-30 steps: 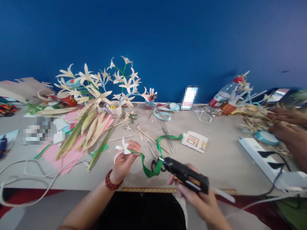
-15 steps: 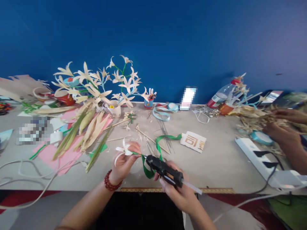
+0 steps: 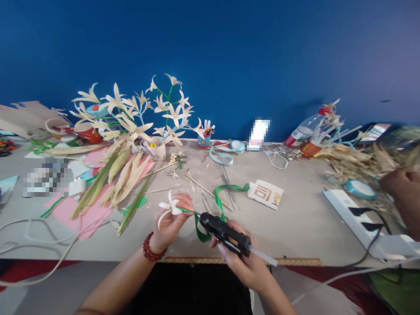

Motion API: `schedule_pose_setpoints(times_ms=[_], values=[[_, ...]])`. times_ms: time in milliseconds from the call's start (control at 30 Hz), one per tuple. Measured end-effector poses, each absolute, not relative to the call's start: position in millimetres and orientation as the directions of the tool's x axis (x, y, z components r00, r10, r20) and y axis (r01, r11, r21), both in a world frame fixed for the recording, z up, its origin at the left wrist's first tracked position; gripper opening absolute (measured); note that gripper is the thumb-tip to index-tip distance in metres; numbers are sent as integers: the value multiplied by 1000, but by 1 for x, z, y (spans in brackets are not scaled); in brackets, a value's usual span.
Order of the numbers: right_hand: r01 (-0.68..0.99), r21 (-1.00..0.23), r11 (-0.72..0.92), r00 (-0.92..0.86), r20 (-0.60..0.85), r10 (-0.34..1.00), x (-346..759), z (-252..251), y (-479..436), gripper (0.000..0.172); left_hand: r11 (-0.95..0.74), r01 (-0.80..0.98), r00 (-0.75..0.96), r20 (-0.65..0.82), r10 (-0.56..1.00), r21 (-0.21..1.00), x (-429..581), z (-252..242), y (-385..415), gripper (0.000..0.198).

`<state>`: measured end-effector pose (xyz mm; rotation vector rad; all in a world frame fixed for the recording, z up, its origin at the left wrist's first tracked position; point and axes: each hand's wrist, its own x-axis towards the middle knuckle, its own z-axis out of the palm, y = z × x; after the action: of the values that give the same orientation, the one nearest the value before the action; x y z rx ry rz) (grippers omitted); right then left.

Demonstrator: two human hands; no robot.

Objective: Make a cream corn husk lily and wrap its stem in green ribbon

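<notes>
Between the fingers of my left hand (image 3: 173, 223) is the green-wrapped stem of a white husk flower (image 3: 171, 204), its petals pointing left. My right hand (image 3: 241, 258) is wrapped round a black hot glue gun (image 3: 225, 232), with a clear glue stick (image 3: 264, 256) sticking out of its back end. The gun's nozzle is at the stem, close to my left fingertips. A green ribbon (image 3: 219, 199) runs from near the stem, under the gun and up to a white printed packet (image 3: 265, 194) on the table.
Corn husks (image 3: 126, 179) and pink paper (image 3: 95, 210) lie at left, below made-up husk flowers (image 3: 173, 113) in cups. Thin wires (image 3: 226, 183) lie ahead. On the right are a power strip (image 3: 351, 223), a blue ribbon roll (image 3: 361, 188) and another person's hand (image 3: 402, 188).
My hands, the flower and the glue gun have hardly moved. At the right, the other person's hands have drawn back from the husks, and only one shows now.
</notes>
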<state>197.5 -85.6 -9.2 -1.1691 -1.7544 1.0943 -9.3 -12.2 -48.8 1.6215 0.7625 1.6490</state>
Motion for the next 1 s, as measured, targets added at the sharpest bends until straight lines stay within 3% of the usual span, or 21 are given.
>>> schedule_pose_setpoints(times_ms=[1000], values=[[464, -836, 293, -284, 172, 943, 193, -14, -86, 6, -571, -91, 39, 576, 816, 816, -7, -42, -13, 7]])
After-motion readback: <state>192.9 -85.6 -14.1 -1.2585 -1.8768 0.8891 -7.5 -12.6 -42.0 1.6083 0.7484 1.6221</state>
